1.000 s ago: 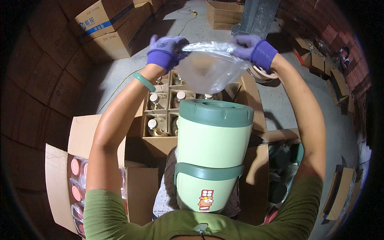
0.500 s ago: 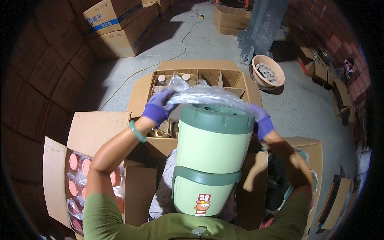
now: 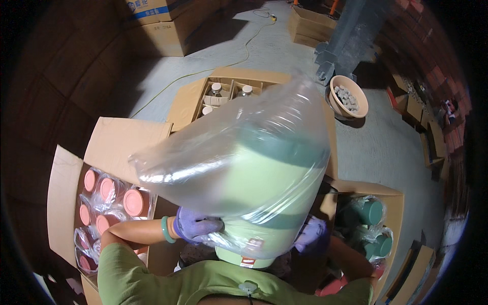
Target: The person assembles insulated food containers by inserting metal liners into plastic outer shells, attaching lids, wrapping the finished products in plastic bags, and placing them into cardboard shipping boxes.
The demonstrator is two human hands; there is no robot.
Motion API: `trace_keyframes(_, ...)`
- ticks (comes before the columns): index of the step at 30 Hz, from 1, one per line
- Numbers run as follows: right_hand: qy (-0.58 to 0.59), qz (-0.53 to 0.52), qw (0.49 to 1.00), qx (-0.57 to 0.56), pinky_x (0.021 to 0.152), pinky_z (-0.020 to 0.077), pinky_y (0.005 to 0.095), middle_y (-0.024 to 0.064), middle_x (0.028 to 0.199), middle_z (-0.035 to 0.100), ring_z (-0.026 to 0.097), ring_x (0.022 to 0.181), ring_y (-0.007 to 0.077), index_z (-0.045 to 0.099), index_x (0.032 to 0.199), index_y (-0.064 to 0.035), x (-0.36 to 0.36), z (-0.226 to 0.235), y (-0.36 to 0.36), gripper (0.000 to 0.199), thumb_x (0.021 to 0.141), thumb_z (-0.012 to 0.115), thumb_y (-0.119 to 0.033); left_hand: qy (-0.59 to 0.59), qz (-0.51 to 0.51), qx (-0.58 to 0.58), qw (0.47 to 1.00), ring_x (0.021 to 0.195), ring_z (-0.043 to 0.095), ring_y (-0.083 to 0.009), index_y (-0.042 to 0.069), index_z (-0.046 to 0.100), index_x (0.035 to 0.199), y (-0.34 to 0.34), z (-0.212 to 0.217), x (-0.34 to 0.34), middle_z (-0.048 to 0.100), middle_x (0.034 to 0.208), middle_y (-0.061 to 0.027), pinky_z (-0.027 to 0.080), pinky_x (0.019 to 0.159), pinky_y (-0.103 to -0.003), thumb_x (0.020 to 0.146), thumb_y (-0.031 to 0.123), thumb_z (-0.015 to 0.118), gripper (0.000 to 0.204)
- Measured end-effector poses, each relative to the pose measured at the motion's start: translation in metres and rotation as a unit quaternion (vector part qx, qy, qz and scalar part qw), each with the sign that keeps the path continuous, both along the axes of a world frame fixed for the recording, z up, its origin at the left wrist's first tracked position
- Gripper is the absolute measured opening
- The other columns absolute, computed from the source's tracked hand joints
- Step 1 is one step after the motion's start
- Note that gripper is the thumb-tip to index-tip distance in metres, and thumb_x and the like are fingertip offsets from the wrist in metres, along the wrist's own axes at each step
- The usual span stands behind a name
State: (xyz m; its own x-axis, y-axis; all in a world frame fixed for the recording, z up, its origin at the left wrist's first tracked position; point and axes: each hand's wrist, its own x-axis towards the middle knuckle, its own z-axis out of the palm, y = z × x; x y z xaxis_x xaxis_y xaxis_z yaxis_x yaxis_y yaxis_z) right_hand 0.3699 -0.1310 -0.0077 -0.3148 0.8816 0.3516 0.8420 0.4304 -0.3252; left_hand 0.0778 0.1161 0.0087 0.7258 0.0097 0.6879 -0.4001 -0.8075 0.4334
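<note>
A pale green container point(image 3: 269, 183) with a darker green top lies tilted against my lap. A clear plastic bag point(image 3: 203, 162) covers most of it, its loose end puffed out to the left. Only the container's lower end, with a printed sticker, stays outside the bag. In a purple glove, my left hand point(image 3: 197, 225) is closed on the bag's edge at the container's left side. My right hand point(image 3: 311, 235), also gloved in purple, grips the bag's edge on the right side. Part of that hand is in shade.
An open carton point(image 3: 89, 129) of pink-lidded containers stands at left, another carton point(image 3: 399, 213) with green-lidded ones at right. Ahead, a divided carton point(image 3: 195, 96) holds bottles. Beyond are a round tub point(image 3: 358, 89) of grey lumps, a metal column point(image 3: 351, 40) and a yellow cable point(image 3: 203, 71).
The bag has gone from bunched above the container's top to drawn down over most of it. Both my hands have come down toward my body, to the container's lower sides.
</note>
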Motion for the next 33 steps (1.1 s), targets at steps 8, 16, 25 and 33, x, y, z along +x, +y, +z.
trace_keyframes(8, -0.013, 0.098, 0.994, -0.047, 0.077, 0.0517, 0.0367, 0.0043, 0.088, 0.063, 0.062, 0.080, 0.0255, 0.069, 0.102, -0.0116, -0.063, -0.051, -0.056, 0.024, 0.080, 0.059, -0.017, 0.190, 0.137, -0.083, 0.969, 0.106, 0.061, -0.0450, 0.001, 0.058, 0.125, -0.082, -0.066, -0.075, 0.052, 0.131, -0.0300, 0.053, 0.088, -0.048, 0.086, 0.018, 0.062, 0.043)
trace_keyframes(16, 0.167, 0.000, 0.968, -0.186, 0.056, 0.0480, 0.0409, 0.0133, 0.073, 0.056, 0.058, 0.064, 0.0291, 0.064, 0.083, -0.0058, -0.112, 0.017, -0.025, 0.012, 0.088, 0.066, -0.017, 0.182, 0.146, -0.216, 0.948, 0.140, 0.032, -0.0463, -0.007, 0.018, 0.151, -0.118, -0.083, -0.098, 0.026, 0.153, -0.0311, 0.028, 0.115, -0.050, 0.073, 0.054, 0.079, 0.117)
trace_keyframes(25, 0.200, -0.052, 0.973, 0.099, 0.070, 0.0520, 0.0330, 0.0079, 0.088, 0.062, 0.063, 0.078, 0.0209, 0.059, 0.112, -0.0013, -0.135, 0.163, 0.076, 0.018, 0.095, 0.055, -0.009, -0.275, 0.167, -0.347, 0.881, 0.149, 0.020, -0.0305, -0.001, 0.018, 0.154, -0.107, 0.067, -0.086, 0.011, 0.163, -0.0189, 0.020, 0.120, -0.043, 0.079, 0.039, 0.078, 0.104)
trace_keyframes(33, 0.564, 0.000, 0.826, -0.015, 0.110, 0.0434, 0.0373, 0.0166, 0.139, 0.053, 0.054, 0.125, 0.0255, 0.046, 0.143, -0.0030, -0.071, 0.246, 0.120, 0.046, 0.098, 0.048, -0.004, -0.253, 0.181, 0.277, 0.909, 0.090, 0.066, -0.0332, 0.009, 0.069, 0.094, -0.051, 0.239, -0.048, 0.067, 0.098, -0.0123, 0.050, 0.081, -0.040, 0.075, 0.044, 0.077, 0.041)
